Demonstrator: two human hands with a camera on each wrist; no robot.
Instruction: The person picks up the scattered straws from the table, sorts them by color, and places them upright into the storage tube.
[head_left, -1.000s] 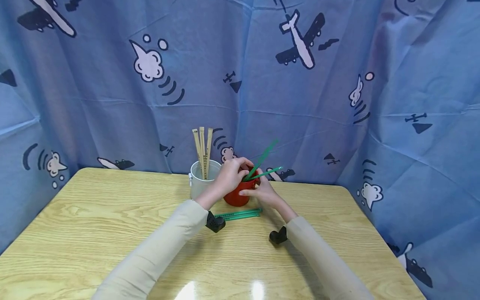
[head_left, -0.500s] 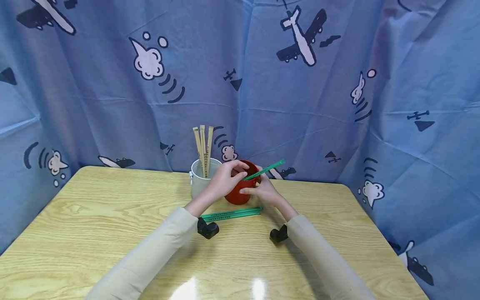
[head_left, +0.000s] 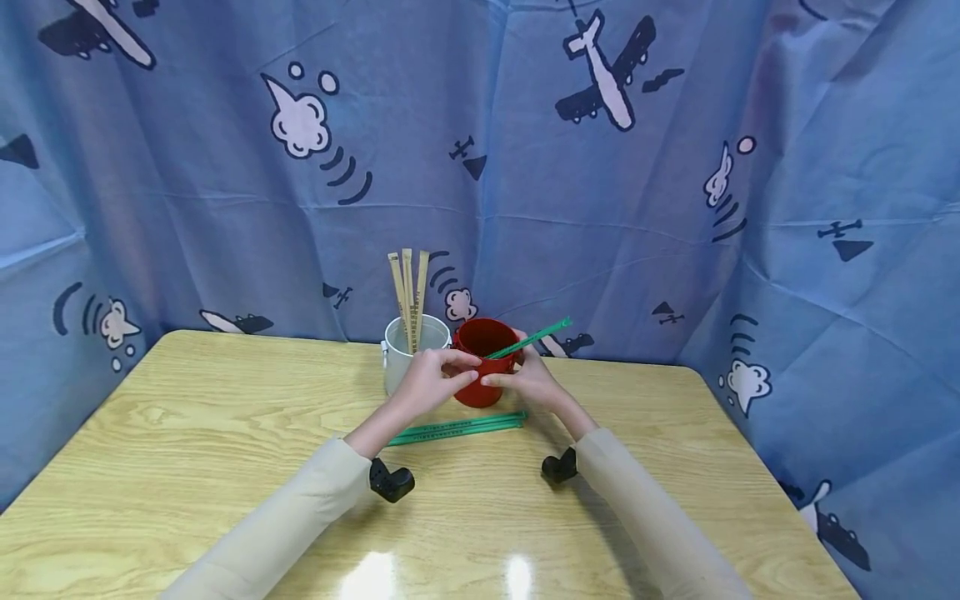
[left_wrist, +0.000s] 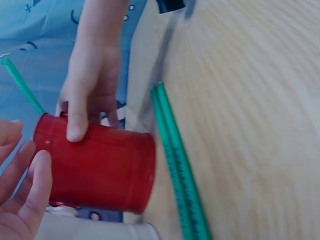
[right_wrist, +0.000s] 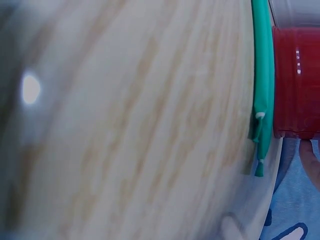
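Note:
My right hand (head_left: 534, 380) grips a small red bucket (head_left: 477, 393) by its right side, with the thumb on the front wall. A green wrapped straw (head_left: 537, 337) leans in the bucket, its top end jutting out past the right rim. My left hand (head_left: 429, 382) is just left of the bucket, fingers loosely bent and holding nothing. In the left wrist view its fingertips (left_wrist: 41, 165) overlap the upper part of the bucket. Green wrapped straws (head_left: 457, 428) lie side by side on the table in front of the bucket.
A white bucket (head_left: 393, 367) stands left of the red one, with several tan wrapped straws (head_left: 408, 304) upright in it. Behind the wooden table (head_left: 247, 433) hangs a blue curtain (head_left: 375, 125) printed with planes.
A green straw that stood steeply over the red bucket has come down alongside the leaning one. My left hand has drawn back from the rim, left and toward me. The right hand keeps its hold.

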